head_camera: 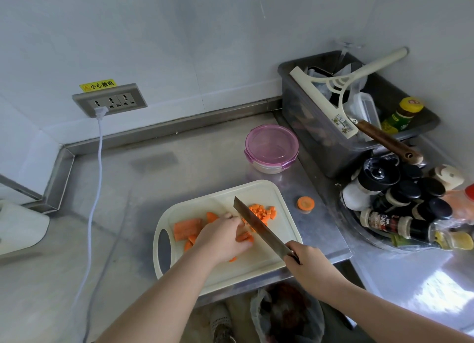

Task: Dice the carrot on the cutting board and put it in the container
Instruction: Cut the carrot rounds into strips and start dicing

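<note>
Showing carrot (187,229) half diced, orange chunks

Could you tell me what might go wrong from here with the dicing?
1. The knife blade, held by the right hand, is close beside the left hand fingers holding the carrot strips; a slip could cut them.
2. The container has its lid on, so it must be opened before transfer.
3. The cutting board sits at the counter front edge; pieces might fall off.
</note>
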### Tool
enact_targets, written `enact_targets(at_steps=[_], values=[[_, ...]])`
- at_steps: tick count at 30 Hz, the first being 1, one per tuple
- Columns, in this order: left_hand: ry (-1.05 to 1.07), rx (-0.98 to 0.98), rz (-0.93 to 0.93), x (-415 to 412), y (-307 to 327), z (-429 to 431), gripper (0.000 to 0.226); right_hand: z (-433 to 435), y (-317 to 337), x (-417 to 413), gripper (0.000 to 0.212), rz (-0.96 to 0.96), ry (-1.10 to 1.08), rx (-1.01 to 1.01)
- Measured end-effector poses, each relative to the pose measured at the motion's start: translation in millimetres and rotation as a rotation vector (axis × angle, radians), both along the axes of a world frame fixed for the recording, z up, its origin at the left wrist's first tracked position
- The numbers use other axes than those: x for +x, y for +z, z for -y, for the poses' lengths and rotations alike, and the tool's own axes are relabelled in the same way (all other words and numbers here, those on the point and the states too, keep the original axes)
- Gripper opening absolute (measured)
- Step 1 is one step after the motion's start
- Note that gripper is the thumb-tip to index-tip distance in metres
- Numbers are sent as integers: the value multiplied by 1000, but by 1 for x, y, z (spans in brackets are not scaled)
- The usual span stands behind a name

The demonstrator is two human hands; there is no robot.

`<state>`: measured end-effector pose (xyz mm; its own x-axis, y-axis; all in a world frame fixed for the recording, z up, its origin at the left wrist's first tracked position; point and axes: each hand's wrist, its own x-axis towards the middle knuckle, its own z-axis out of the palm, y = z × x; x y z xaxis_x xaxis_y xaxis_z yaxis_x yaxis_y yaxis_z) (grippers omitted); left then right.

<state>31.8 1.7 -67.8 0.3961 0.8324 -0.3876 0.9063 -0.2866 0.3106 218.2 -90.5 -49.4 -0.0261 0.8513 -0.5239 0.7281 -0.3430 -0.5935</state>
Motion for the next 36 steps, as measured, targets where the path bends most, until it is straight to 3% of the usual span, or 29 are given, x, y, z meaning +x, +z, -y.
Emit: enact_targets(at_steps=[2,4,8,18,36], values=[[-80,65,-110,4,-1,6,52,0,-1,-1,17,3,-5,1],[-72,109,-149,9,-5,13,45,1,-3,-3,15,14,-3,-1],[40,135,-92,12,-12,19,36,2,-5,-7,22,45,1,-16],[148,132,-41,14,-11,23,42,2,-11,-14,25,68,-2,-3],[154,203,13,14,-11,22,23,0,-9,-15,26,68,3,-15]])
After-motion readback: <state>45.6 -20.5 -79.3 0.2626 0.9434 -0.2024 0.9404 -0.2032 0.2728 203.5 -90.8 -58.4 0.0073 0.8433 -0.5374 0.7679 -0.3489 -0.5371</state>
